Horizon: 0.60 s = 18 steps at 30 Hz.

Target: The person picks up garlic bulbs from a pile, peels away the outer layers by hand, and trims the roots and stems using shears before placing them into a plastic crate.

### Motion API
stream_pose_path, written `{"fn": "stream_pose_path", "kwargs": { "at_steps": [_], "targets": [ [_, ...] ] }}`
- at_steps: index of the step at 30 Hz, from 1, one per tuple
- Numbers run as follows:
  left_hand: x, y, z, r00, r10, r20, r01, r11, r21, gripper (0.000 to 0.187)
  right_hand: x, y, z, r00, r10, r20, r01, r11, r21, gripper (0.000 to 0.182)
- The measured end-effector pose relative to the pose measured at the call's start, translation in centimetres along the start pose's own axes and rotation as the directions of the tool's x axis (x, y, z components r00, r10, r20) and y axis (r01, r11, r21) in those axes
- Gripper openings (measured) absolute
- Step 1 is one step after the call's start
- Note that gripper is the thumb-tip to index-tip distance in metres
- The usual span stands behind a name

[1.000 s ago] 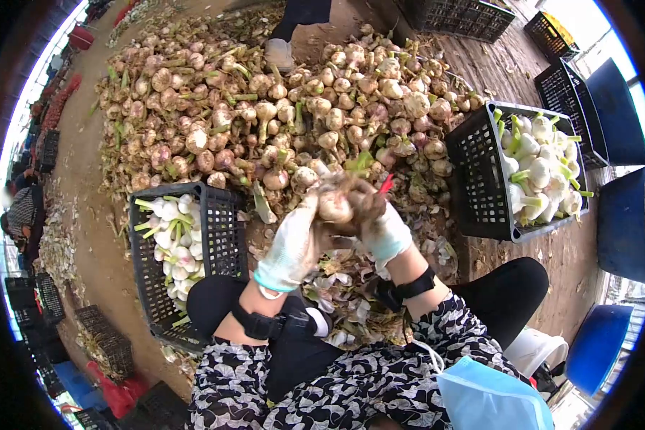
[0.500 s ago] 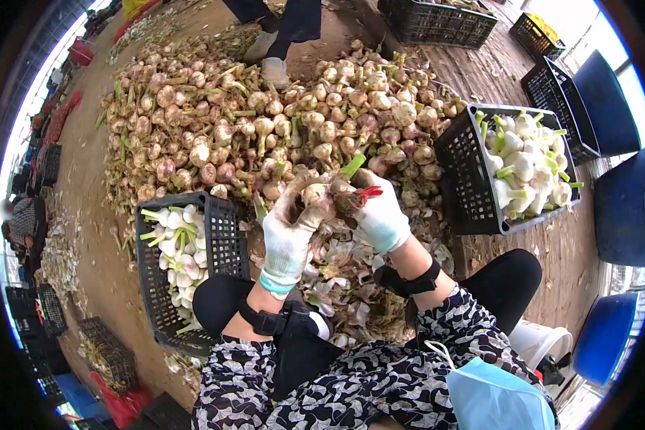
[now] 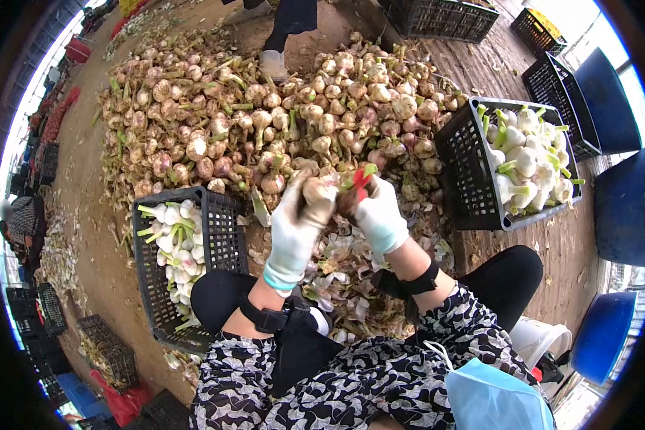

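My left hand, in a white glove with soiled fingers, is closed round a garlic bulb above the peeled skins. My right hand, gloved too, has its fingers closed at the stem side of this bulb, where a green stem end pokes up. A red strip shows at the right fingers; I cannot tell whether it is tied to the glove or held. Just beyond both hands spreads a large heap of unpeeled garlic. Loose garlic skins lie below, between my legs.
A black crate of peeled white garlic stands at my left, and another crate of it at my right. Across the heap is another person's shoe. Blue tubs line the right side. A white bucket sits by my right knee.
The bulb and my left hand have turned and shifted slightly right. The green stem end has tipped toward my right hand. The other person's feet have moved a little.
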<state>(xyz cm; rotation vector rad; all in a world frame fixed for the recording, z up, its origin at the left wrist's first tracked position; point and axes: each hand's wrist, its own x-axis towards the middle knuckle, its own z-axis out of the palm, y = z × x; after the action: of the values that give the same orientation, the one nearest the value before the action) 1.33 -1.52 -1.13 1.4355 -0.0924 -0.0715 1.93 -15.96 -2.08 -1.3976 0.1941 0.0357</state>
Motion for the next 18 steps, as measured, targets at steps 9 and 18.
{"fn": "stream_pose_path", "kwargs": {
  "at_steps": [9,18],
  "targets": [
    [0.5,-2.2,-0.3,0.997,-0.05,0.057,0.044,0.994,0.097,0.052,0.1,1.9,-2.2,0.978,-0.089,0.188,0.108,0.989,-0.096,0.027],
    [0.2,1.4,-1.2,0.905,-0.269,0.329,0.408,0.768,-0.494,0.045,-0.3,2.1,-4.0,0.945,0.011,0.326,-0.104,0.958,0.268,0.026]
  ]
}}
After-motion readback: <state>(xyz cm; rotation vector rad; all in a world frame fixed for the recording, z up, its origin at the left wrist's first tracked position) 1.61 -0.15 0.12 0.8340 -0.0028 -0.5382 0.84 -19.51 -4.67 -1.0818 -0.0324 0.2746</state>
